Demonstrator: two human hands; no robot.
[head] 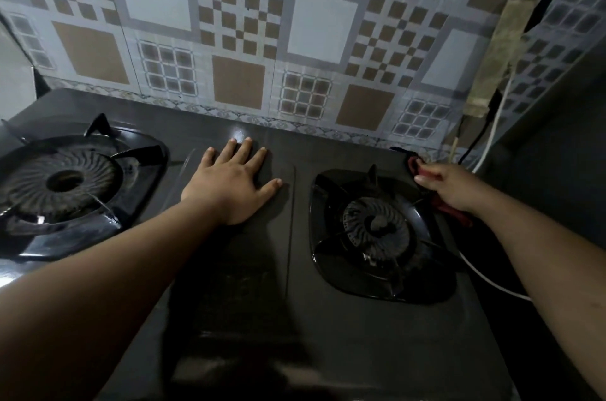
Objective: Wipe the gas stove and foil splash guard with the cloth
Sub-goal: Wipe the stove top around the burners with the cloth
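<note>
Head view: left hand [234,182] spread flat on stove [328,345], right hand [451,185] pinching red cloth [454,208].

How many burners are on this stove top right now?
2. The left burner sits at the stove's left edge, beyond the flat left hand. The right burner sits right of centre, just inside the right hand holding the red cloth. None looks hidden.

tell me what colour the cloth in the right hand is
Red, bunched under the right hand; the cloth shows in the head view.
</note>
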